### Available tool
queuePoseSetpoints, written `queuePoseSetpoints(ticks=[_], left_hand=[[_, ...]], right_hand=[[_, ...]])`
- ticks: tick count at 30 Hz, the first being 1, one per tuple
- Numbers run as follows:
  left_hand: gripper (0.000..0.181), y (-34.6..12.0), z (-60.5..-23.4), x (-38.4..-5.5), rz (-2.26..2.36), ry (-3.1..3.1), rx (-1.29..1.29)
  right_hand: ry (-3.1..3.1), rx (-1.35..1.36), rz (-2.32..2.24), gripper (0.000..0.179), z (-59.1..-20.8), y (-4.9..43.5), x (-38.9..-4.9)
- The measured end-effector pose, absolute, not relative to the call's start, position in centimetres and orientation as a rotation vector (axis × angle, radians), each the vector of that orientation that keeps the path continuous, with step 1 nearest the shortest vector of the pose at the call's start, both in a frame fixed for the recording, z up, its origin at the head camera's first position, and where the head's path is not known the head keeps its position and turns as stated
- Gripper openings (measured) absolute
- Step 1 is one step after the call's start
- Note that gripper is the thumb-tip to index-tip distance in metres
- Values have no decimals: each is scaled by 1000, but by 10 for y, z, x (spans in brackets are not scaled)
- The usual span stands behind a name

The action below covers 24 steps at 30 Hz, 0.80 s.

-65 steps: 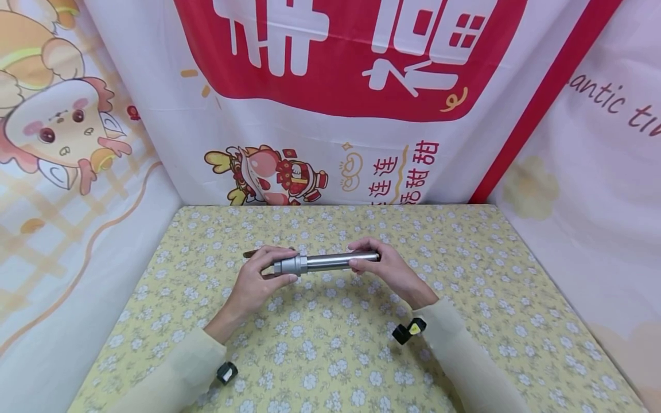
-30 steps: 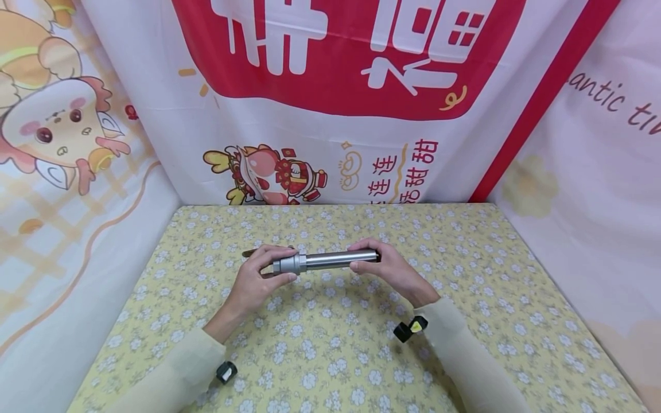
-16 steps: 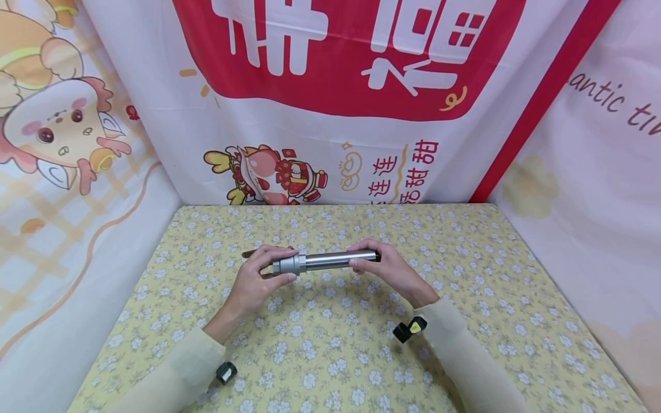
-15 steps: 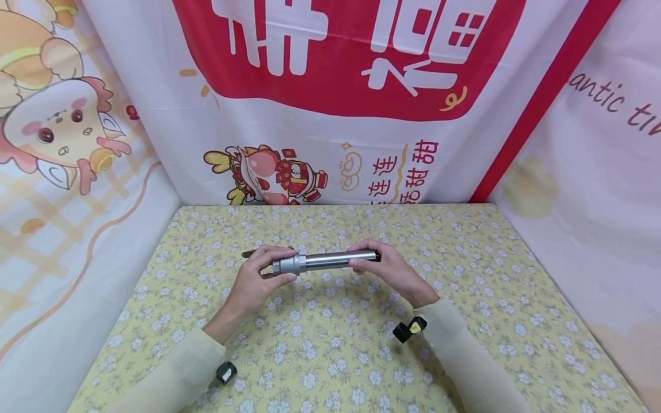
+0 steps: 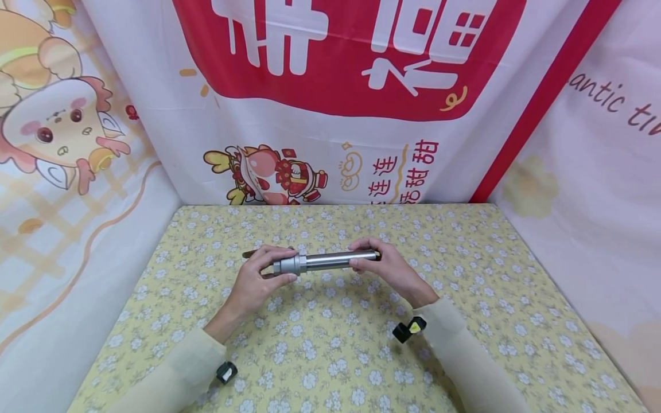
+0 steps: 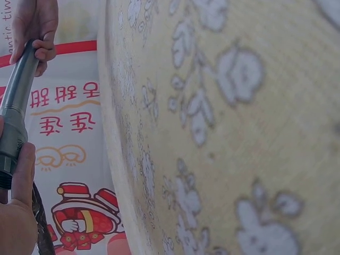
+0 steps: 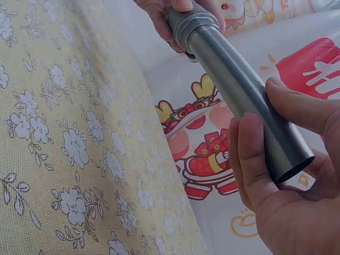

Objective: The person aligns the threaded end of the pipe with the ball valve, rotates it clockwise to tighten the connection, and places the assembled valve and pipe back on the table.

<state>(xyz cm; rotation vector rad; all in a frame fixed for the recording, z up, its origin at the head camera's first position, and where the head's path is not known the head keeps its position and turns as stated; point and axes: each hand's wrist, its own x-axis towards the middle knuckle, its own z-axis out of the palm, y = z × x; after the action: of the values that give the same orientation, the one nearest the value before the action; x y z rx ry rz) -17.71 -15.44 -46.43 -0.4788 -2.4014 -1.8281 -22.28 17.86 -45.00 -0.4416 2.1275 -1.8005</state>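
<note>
A shiny steel pipe (image 5: 330,261) lies nearly level across the head view, held between both hands. At its left end is a matte grey fitting (image 5: 290,264) with a ringed, angular collar. My left hand (image 5: 256,281) grips this fitting, thumb on the near side and fingers over the far side. My right hand (image 5: 391,268) holds the plain end of the pipe; in the right wrist view, thumb and fingers (image 7: 252,149) pinch it just short of its hollow open end. A dark brown strip (image 5: 250,253) sticks out behind the left hand, mostly hidden.
The table has a yellow cloth (image 5: 330,344) with white flowers. A printed white and red curtain (image 5: 330,103) hangs at the back edge, with printed cloth on both sides. Black wrist cameras (image 5: 226,372) sit on the cream sleeves (image 5: 170,376).
</note>
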Motion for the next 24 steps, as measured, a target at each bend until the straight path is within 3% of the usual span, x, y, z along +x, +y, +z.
queuePoseSetpoints(ticks=[24], left_hand=[[46,-153,-464,-178,-1825,-2401,-465]], right_hand=[[2115,-487,-1776,43,-449,181,-221]])
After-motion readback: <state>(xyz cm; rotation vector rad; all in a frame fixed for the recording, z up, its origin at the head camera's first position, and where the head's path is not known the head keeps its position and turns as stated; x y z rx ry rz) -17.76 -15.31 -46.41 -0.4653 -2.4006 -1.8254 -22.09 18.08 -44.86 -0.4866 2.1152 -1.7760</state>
